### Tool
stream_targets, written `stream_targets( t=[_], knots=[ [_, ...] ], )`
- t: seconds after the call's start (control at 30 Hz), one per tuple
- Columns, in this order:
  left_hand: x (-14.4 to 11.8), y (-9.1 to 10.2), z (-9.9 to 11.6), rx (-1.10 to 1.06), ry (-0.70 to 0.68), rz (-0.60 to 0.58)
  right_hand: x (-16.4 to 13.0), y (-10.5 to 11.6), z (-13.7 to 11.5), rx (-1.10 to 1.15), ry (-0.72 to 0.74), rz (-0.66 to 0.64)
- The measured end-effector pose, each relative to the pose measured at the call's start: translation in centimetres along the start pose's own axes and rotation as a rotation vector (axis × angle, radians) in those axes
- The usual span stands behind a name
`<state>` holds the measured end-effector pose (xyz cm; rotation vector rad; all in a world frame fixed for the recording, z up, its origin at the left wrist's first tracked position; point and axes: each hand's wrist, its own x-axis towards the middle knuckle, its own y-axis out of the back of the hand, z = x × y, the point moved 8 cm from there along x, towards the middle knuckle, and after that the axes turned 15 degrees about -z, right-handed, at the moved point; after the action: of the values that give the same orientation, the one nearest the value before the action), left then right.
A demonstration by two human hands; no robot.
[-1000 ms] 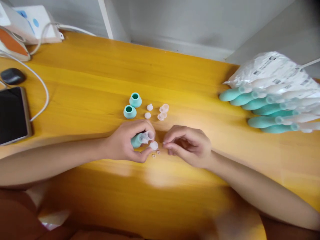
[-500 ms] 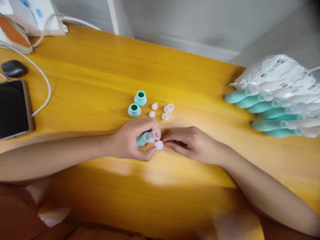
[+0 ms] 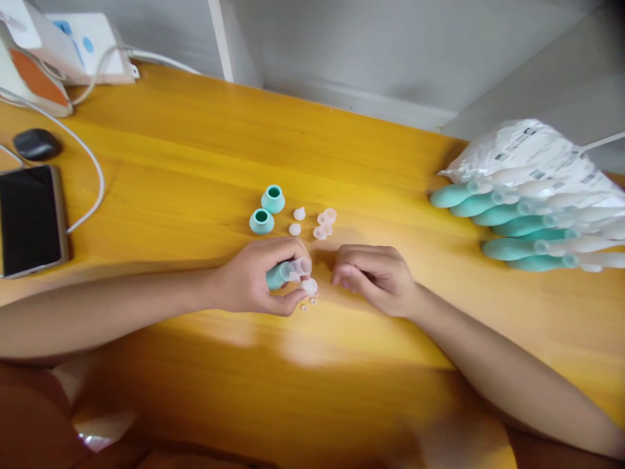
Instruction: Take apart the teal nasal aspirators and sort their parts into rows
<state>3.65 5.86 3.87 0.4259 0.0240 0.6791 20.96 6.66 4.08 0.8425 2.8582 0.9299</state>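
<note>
My left hand (image 3: 256, 277) grips a teal bulb with a clear tube end (image 3: 288, 271), its open end pointing right. A small clear cap (image 3: 309, 286) lies just under that end, with two tiny clear bits (image 3: 308, 303) beside it. My right hand (image 3: 374, 277) rests on the yellow table (image 3: 195, 163) a little to the right of the cap, fingers curled; whether it holds anything is hidden. Behind the hands stand two teal cups (image 3: 266, 211), two small white caps (image 3: 296, 221) and a pair of clear caps (image 3: 325, 223).
A pile of bagged teal-and-clear bulb tools (image 3: 532, 202) lies at the right. At the left are a dark phone (image 3: 29, 218), a black earbud case (image 3: 36, 144), a white cable (image 3: 85, 163) and boxes (image 3: 73, 45). A grey wall runs behind the table.
My right hand reached in to the clear cap beside the tube end half a second ago, then drew back to the right. The left hand kept hold of the teal bulb.
</note>
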Motion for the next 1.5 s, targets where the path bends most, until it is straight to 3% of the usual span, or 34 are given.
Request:
stream_targets(
  t=[0.1,0.2,0.4,0.57,0.7,0.9,1.03,1.17,1.3,1.4,1.5],
  knots=[
    [0.0,-0.1,-0.5,-0.046,0.023,-0.001,-0.2,-0.5,-0.3,0.085,0.052,0.055],
    [0.0,-0.1,-0.7,-0.064,0.043,-0.003,-0.1,-1.7,-0.8,0.129,0.097,0.031],
    [0.1,-0.4,-0.9,-0.094,0.105,-0.065,-0.4,-2.1,-2.6,-0.202,0.171,0.071],
    [-0.1,-0.5,-0.7,-0.131,0.076,-0.079,-1.5,1.4,-1.7,-0.313,0.102,0.283],
    [-0.1,-0.7,-0.4,-0.097,0.050,-0.106,-2.6,4.8,1.6,-0.167,-0.061,0.507],
    [-0.4,-0.6,0.7,-0.024,-0.123,-0.130,-2.4,5.4,4.8,0.099,-0.133,0.641],
    [-0.5,-0.7,1.3,0.009,-0.241,-0.161,-2.0,4.6,5.3,0.138,-0.175,0.593],
    [-0.6,-1.0,1.2,0.038,-0.249,-0.178,-1.8,4.5,5.8,0.148,-0.242,0.535],
    [-0.8,-1.7,1.1,0.040,-0.242,-0.243,0.1,5.6,5.1,-0.101,-0.300,0.389],
    [-0.9,-1.9,0.9,0.038,-0.224,-0.263,2.8,6.5,4.2,-0.335,-0.247,0.268],
    [-0.9,-1.9,0.8,0.040,-0.209,-0.261,5.5,7.0,4.7,-0.365,-0.183,0.172]
  ],
)
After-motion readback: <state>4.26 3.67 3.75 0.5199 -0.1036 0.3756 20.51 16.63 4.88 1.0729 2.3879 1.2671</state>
